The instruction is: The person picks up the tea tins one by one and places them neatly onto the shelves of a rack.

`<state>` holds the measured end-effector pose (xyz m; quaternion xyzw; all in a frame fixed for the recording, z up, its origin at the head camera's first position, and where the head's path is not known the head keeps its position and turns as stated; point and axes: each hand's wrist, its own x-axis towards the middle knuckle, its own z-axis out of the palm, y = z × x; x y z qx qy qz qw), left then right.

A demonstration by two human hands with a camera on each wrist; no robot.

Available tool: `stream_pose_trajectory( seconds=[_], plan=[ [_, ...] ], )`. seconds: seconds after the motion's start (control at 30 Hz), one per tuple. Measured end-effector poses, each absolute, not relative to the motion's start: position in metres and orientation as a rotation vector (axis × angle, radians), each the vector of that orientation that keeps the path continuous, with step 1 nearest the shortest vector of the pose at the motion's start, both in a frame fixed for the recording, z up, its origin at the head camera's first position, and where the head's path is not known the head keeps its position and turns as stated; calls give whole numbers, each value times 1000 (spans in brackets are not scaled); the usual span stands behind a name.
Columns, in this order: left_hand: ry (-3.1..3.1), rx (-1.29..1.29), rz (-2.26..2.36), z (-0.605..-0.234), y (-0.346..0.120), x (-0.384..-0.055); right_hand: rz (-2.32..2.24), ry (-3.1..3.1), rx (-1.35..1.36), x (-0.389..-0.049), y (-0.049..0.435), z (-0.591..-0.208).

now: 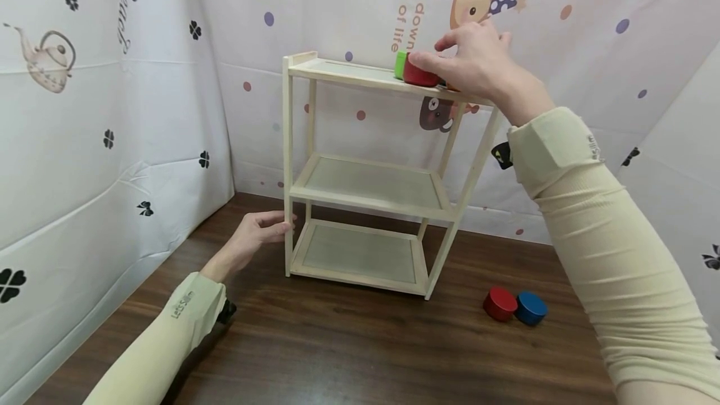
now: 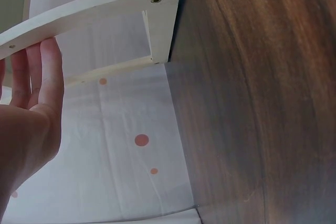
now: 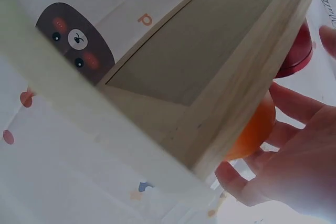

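Note:
In the head view my left hand [image 1: 255, 236] is at the left front post of a pale wooden three-tier shelf rack [image 1: 371, 208], its fingertips at the post and partly hidden by it. The left wrist view shows those fingers [image 2: 51, 72] extended against the wooden bar. Above the top board, my right hand [image 1: 478, 58] is spread loosely, its thumb overlapping a red cylinder block [image 1: 419, 75]. A small gap separates thumb and block in the right wrist view. Under the hand sits an orange rounded piece [image 3: 257, 129], with the other fingers close behind it. A bright green block [image 1: 400, 65] stands left of the red one.
On the dark wooden table [image 1: 337, 342], another red cylinder [image 1: 500, 304] and a blue cylinder [image 1: 531, 308] stand side by side, right of the rack. Printed white cloth [image 1: 253, 124] hangs behind the rack and along both sides.

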<state>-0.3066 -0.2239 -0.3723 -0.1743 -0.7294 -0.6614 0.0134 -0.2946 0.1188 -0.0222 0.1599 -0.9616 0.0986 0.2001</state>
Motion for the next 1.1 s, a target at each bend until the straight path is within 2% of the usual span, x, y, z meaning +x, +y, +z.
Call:
stream_pose_trajectory(
  seconds=[0.6, 1.1],
  plan=[
    [-2277, -518, -2067, -373, -223, -304, 513, -2442, 466, -282, 152, -41],
    [-2282, -503, -2062, -371, -224, -305, 630, -2142, 480, -268, 193, -78]
  ],
)
